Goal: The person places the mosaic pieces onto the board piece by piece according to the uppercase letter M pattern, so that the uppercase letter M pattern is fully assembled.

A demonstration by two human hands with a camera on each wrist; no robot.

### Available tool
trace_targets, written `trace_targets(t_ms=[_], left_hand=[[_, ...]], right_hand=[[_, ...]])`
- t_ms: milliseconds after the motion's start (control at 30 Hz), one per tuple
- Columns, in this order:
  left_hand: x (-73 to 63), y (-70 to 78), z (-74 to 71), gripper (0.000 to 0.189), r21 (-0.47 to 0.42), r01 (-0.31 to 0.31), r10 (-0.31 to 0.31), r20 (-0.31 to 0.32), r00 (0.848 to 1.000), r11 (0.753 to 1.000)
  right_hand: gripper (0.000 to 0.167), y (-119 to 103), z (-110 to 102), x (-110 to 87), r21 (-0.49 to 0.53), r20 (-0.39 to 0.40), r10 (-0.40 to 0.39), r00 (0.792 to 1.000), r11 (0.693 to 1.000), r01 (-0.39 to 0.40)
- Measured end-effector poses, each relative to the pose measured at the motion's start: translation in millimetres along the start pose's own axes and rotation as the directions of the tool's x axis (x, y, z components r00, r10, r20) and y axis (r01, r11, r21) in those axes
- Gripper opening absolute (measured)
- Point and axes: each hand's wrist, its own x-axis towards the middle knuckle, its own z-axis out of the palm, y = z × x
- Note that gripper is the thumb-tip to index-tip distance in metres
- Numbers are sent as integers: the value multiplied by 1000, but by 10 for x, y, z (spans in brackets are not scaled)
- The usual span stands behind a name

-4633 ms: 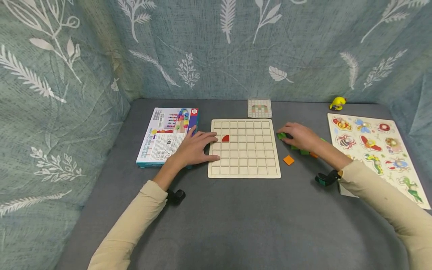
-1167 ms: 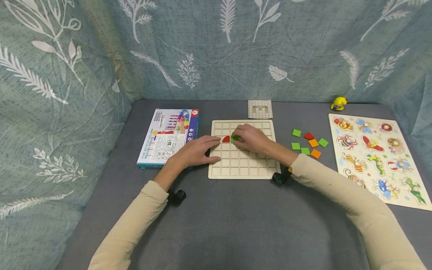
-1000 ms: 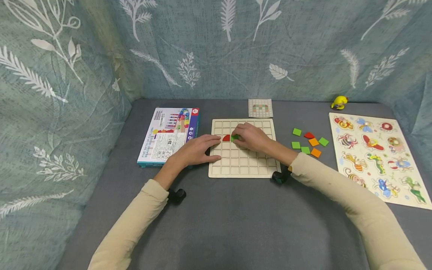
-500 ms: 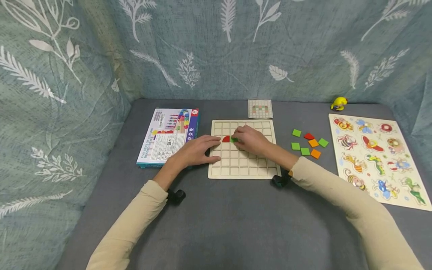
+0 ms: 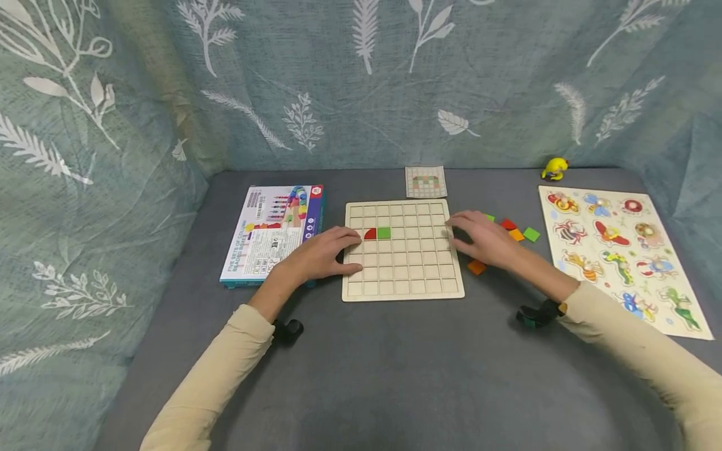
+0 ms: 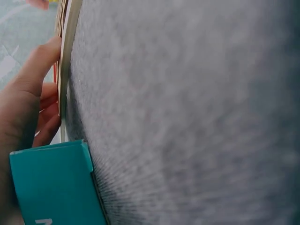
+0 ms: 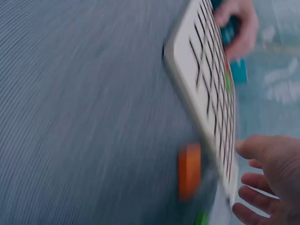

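Bearing one red tile (image 5: 370, 234), one green tile (image 5: 384, 233): one board (image 5: 403, 272)

Both sit toward ten o'clock; left hand (image 5: 320, 255) touches the nine o'clock edge, thumb spread from fingers; right hand (image 5: 487, 241) at three o'clock, fingers slightly spread.

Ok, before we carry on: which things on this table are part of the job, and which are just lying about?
Part of the job, it seems:
grid board
red piece and green square on it
loose tiles beside it
small pattern card behind it

Apparently just lying about:
cardboard box
yellow toy
insect picture board
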Motion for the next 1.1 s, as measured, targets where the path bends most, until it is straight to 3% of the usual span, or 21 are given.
trace_targets(t_ms=[100, 267, 467, 700, 867, 1000, 1100], left_hand=[[7, -10, 23, 59, -3, -11, 11, -11, 1000, 1000], [9, -36, 26, 58, -13, 2, -2, -5, 1000, 1000], [17, -29, 35, 56, -32, 18, -19, -11, 1000, 999], [25, -24, 38, 54, -36, -9, 8, -46, 999, 999], [-10, -40, 80, 54, -35, -3, 1, -51, 999, 999], [-2, -50, 91, 53, -33, -5, 4, -49, 999, 999], [33, -52, 76, 53, -31, -24, 22, -54, 998, 999]], right_hand=[[41, 221, -131, -166, 29, 23, 132, 991, 991, -133], [45, 471, -291, -327, 37, 44, 223, 974, 974, -225], [45, 544, -277, -463, 56, 27, 208, 978, 976, -209], [46, 316, -178, -564, 47, -10, 152, 988, 987, -151], [48, 265, -177, -663, 26, -8, 204, 979, 979, -204], [42, 381, -239, -740, 28, -30, 293, 956, 956, -292], [34, 499, -274, -784, -1, -32, 290, 957, 957, -290]])
